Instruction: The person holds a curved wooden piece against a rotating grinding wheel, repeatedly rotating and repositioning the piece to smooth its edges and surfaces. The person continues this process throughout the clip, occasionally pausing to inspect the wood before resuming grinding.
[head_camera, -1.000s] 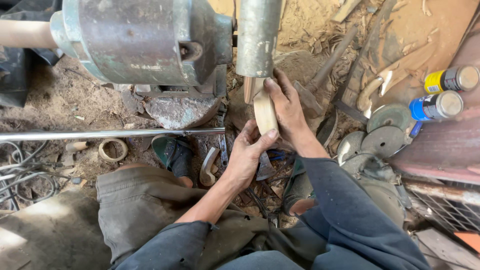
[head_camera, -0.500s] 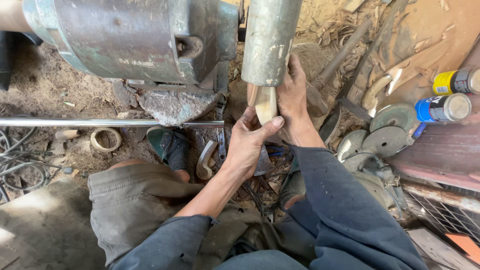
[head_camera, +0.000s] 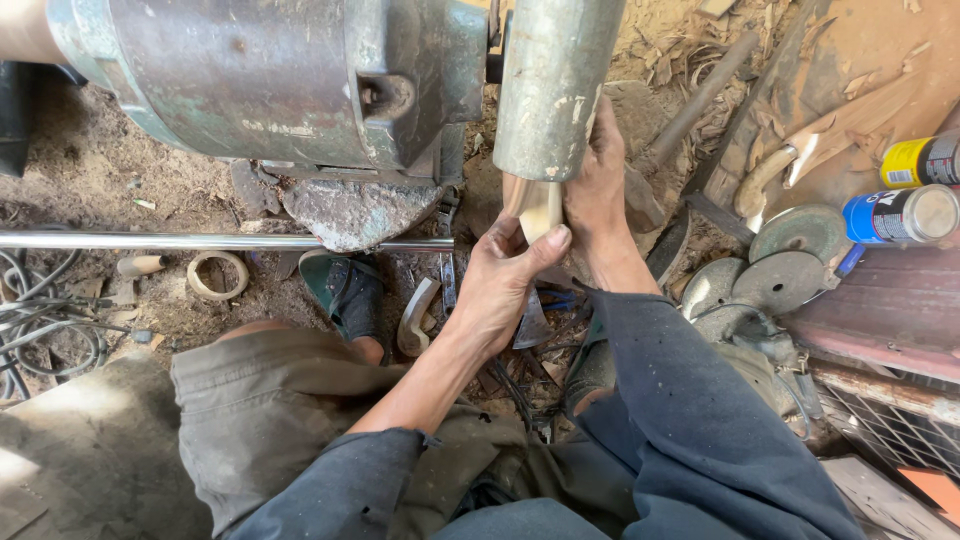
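Observation:
A pale wooden piece (head_camera: 538, 205) is pressed up under the lower end of a grey metal cylinder (head_camera: 553, 85) of the machine. My left hand (head_camera: 503, 285) grips the wood from below, thumb on its lower end. My right hand (head_camera: 598, 185) holds its right side, fingers reaching up against the cylinder. Most of the wood is hidden by the cylinder and my fingers. I sit on the ground, knees apart.
A big green-grey motor housing (head_camera: 270, 80) fills the top left. A steel rod (head_camera: 200, 241) runs across below it. Round grinding discs (head_camera: 780, 265), two spray cans (head_camera: 905, 190), wooden rings (head_camera: 215, 275) and cables (head_camera: 45, 320) lie on the dirt around.
The view has closed in on the machine. Both hands have slid the wooden piece farther up under the cylinder, so less of it shows.

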